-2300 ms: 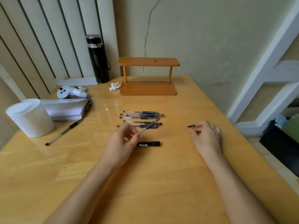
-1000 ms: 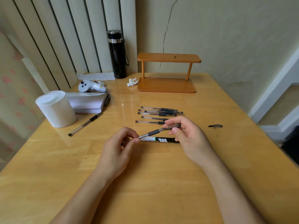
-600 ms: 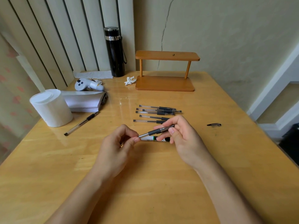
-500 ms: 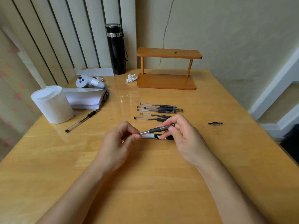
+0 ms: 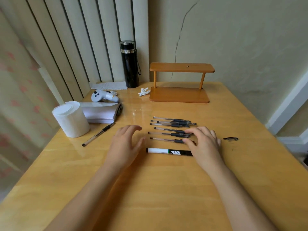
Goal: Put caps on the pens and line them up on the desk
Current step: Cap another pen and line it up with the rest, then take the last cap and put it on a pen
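Several clear gel pens (image 5: 171, 125) lie side by side in a row on the wooden desk (image 5: 150, 189). The nearest pen (image 5: 166, 140) lies flat at the front of the row. My right hand (image 5: 204, 142) rests on the row's right ends, fingertips touching the nearest pen's grip. My left hand (image 5: 126, 145) hovers open just left of the row, holding nothing. A black-and-white marker (image 5: 168, 151) lies in front of the pens. A loose black cap (image 5: 230, 139) lies to the right of my right hand. One more pen (image 5: 97, 134) lies apart at the left.
A white paper roll (image 5: 70, 120) and a stack of paper (image 5: 101, 112) sit at the left. A white controller (image 5: 104, 96), a black flask (image 5: 129, 64), a crumpled paper scrap (image 5: 143, 92) and a small wooden shelf (image 5: 180, 82) stand at the back.
The pen I held between both hands now lies on the desk at the front of the row. My left hand has let go and opened; my right hand has lowered onto the pens.
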